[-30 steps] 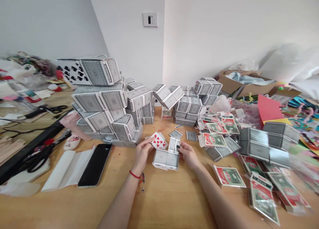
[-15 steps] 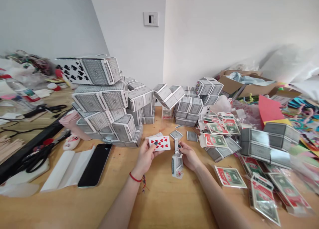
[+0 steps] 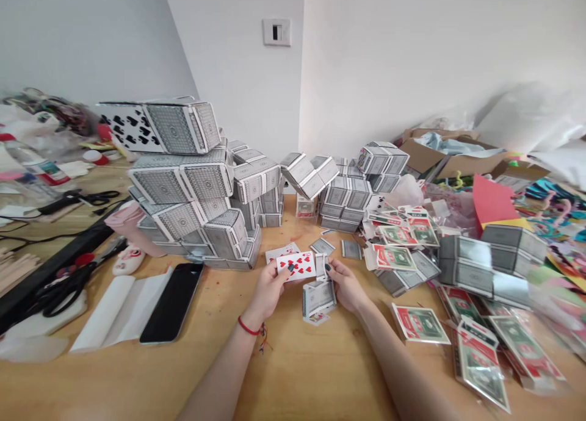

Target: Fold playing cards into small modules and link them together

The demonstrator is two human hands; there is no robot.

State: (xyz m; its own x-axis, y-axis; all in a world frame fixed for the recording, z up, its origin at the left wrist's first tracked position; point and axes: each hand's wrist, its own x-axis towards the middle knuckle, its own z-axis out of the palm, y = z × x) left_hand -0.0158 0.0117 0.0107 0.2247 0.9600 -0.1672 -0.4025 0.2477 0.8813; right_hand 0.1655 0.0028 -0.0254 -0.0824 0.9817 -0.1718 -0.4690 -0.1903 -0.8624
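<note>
A hearts playing card [image 3: 296, 266] is pinched in my left hand [image 3: 270, 287], its face turned up. My right hand [image 3: 345, 284] grips a small folded card [image 3: 322, 266] that meets or overlaps the right end of the hearts card. Just below stands a grey-backed folded card piece [image 3: 319, 296]; whether my right hand touches it I cannot tell. Another face-up card [image 3: 278, 252] lies behind the hearts card. Two grey-backed cards, one tilted [image 3: 323, 246] and one straighter [image 3: 351, 249], rest on the table beyond my hands.
Stacked blocks of folded cards [image 3: 183, 183] rise at left, with more blocks [image 3: 348, 195] at back right. A black phone [image 3: 171, 303], white paper roll [image 3: 107, 311] and black scissors [image 3: 75, 280] lie left. Red-green card boxes [image 3: 420, 323] and loose blocks [image 3: 467, 268] spread across the right.
My left hand has shifted slightly right, bringing the hearts card against the folded card. The folded pieces at my right hand have turned, showing more of their broad sides.
</note>
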